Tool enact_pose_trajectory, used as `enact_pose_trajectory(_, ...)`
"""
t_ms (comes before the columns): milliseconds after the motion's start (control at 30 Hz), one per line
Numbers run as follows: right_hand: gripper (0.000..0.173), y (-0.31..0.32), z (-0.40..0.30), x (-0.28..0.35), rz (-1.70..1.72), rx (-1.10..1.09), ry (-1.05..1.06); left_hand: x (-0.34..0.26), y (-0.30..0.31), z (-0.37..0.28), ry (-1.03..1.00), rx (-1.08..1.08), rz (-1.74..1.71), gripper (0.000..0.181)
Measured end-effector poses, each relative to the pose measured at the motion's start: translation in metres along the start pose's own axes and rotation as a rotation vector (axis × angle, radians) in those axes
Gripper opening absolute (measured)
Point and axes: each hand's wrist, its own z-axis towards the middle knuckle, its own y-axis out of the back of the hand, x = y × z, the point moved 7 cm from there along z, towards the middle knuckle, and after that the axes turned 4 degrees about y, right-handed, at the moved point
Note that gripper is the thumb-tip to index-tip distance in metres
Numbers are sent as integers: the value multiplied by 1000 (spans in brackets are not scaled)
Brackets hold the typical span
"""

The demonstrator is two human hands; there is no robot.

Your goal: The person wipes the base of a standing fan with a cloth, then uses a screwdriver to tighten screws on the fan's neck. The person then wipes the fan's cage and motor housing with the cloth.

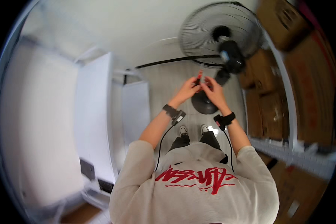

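Both of my hands meet in front of me at about waist height, over the base of a standing fan. My left hand grips a small, slim red item with a dark part near the fingers; its upper end looks pale or clear. Blur hides exactly what it is. Close against it, the fingers of my right hand are pinched on the lower part of the same item. Each wrist wears a black strap with a small cabled device, the left one and the right one.
Just beyond my hands stands a black pedestal fan on a round base. Cardboard boxes fill a metal shelf rack at right. White shelf-like panels stand at left. A black bar or cable crosses behind.
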Motion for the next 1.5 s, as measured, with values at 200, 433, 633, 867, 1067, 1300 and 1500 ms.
enact_pose_trajectory(200, 40, -72, 47, 15, 226, 403, 79, -6, 65, -23, -120, -450, 89, 23)
enact_pose_trajectory(433, 38, -160, 86, 80, 274, 777, 183, -70, 94, -111, -13, -1142, 184, 27)
enact_pose_trajectory(633, 29, -220, 72, 162, 332, 1083, 298, -109, 90, -192, 61, -1523, 342, 36)
enact_pose_trajectory(867, 31, -352, -29, 249, 67, 1232, 597, -77, 140, -368, 153, -1740, 613, 34)
enact_pose_trajectory(1067, 28, -423, -98, 290, -179, 1365, 808, -74, 176, -543, 584, -2092, 658, 34)
enact_pose_trajectory(1300, 27, -462, -116, 288, -350, 1238, 933, -86, 206, -593, 721, -2258, 903, 36)
enact_pose_trajectory(1500, 28, -420, -111, 319, -174, 1105, 965, -39, 230, -634, 783, -2328, 825, 31)
